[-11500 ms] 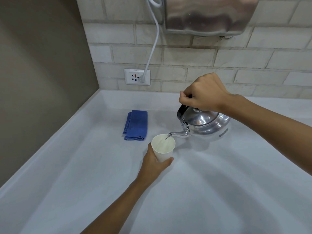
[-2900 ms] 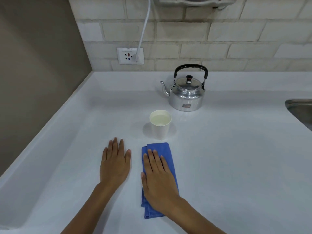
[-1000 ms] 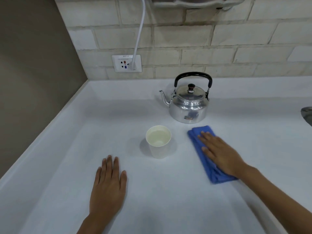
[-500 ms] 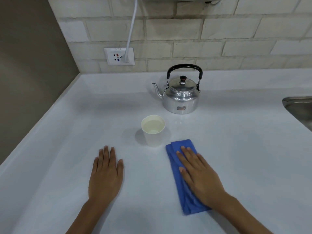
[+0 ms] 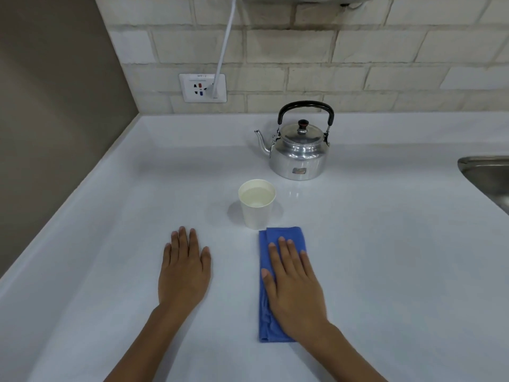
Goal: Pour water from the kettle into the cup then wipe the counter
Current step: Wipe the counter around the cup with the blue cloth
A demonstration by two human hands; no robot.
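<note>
A shiny metal kettle (image 5: pixel 298 154) with a black handle stands upright at the back of the white counter (image 5: pixel 385 244), spout to the left. In front of it a white paper cup (image 5: pixel 257 213) holds water. A folded blue cloth (image 5: pixel 286 234) lies lengthwise just in front of the cup, almost touching it. My right hand (image 5: pixel 296 288) presses flat on the cloth and covers most of it. My left hand (image 5: pixel 184 274) rests flat on the bare counter, to the left of the cloth, holding nothing.
A steel sink (image 5: pixel 487 172) shows its rim at the right edge. A wall socket (image 5: pixel 202 87) with a white cable (image 5: pixel 224 48) plugged in sits on the brick wall behind. A brown side wall bounds the counter on the left.
My right hand has slid the cloth from beside the kettle back toward me and left, to just in front of the cup. The left hand, cup and kettle have stayed put.
</note>
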